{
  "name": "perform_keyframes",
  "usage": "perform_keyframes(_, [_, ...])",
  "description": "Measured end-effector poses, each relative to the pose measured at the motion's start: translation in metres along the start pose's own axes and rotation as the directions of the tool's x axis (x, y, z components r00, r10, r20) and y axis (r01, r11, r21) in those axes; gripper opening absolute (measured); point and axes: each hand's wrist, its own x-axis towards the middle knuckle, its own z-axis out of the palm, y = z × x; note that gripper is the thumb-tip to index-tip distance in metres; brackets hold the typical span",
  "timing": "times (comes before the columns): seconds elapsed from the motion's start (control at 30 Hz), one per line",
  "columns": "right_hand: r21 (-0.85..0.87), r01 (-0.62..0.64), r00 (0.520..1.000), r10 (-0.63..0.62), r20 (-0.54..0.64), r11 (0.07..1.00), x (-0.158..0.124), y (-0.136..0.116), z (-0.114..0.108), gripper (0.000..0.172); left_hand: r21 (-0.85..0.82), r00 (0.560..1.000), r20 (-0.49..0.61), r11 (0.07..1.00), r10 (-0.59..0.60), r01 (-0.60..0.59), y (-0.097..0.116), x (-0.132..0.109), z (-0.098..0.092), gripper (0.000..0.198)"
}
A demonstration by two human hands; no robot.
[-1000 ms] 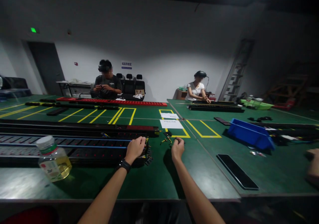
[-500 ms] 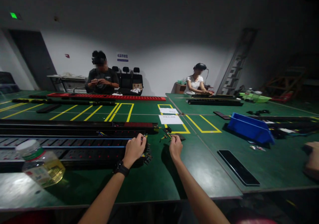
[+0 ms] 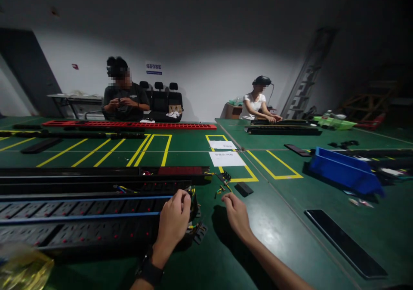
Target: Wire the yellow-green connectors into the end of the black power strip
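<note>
My left hand (image 3: 174,221) rests curled on the right end of a long black power strip (image 3: 80,221) with blue wires and red switches. My right hand (image 3: 237,212) hovers just above the green table, fingers pinched together near small yellow and black wire pieces (image 3: 222,190); what it pinches, if anything, is too small to see. A small black end cap (image 3: 244,189) lies just beyond that hand. Loose black connector parts (image 3: 199,232) sit at the strip's end.
Another long black housing (image 3: 103,174) lies behind the strip. White paper sheets (image 3: 226,158) sit in yellow-taped boxes. A blue bin (image 3: 343,169) and a flat black cover (image 3: 345,242) are at right. A bottle (image 3: 19,268) is at bottom left. Two people work at the far side.
The view has dipped and moved closer to the table. My right hand has drawn back toward me from the small black cap. The left hand stays on the strip's end.
</note>
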Motion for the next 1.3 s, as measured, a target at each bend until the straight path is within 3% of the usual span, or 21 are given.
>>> perform_keyframes(0.33, [-0.004, 0.054, 0.994, -0.053, 0.099, 0.999, -0.018, -0.004, -0.004, 0.036, 0.077, 0.999, 0.038, 0.997, 0.0, -0.003, 0.005, -0.004, 0.001, 0.023])
perform_keyframes(0.57, [-0.049, 0.065, 0.989, -0.058, 0.134, 0.997, -0.016, -0.003, -0.003, 0.037, 0.238, 0.991, 0.107, 0.966, 0.077, -0.1, 0.013, -0.001, 0.004, 0.021])
perform_keyframes(0.77, [0.077, 0.138, 0.978, -0.148, 0.146, 0.988, -0.009, -0.002, -0.007, 0.041, 0.258, 0.975, 0.195, 0.953, 0.108, -0.157, 0.018, 0.014, -0.001, 0.025])
perform_keyframes(0.87, [0.106, 0.232, 0.927, -0.253, 0.276, 0.967, -0.006, -0.019, -0.012, 0.045, 0.284, 0.962, 0.239, 0.938, 0.13, -0.197, 0.017, 0.018, -0.006, 0.028])
perform_keyframes(1.07, [0.174, 0.375, 0.723, -0.405, 0.559, 0.91, 0.005, -0.06, -0.014, 0.042, 0.257, 0.944, 0.295, 0.939, 0.148, -0.227, 0.012, 0.022, -0.011, 0.028])
perform_keyframes(1.2, [0.188, 0.41, 0.658, -0.432, 0.617, 0.892, 0.013, -0.068, -0.012, 0.04, 0.219, 0.958, 0.282, 0.968, 0.056, -0.121, 0.009, 0.026, -0.011, 0.028])
perform_keyframes(1.3, [0.166, 0.457, 0.614, -0.446, 0.651, 0.874, 0.014, -0.069, -0.011, 0.039, 0.185, 0.943, 0.327, 0.973, 0.068, -0.135, 0.007, 0.029, -0.013, 0.027])
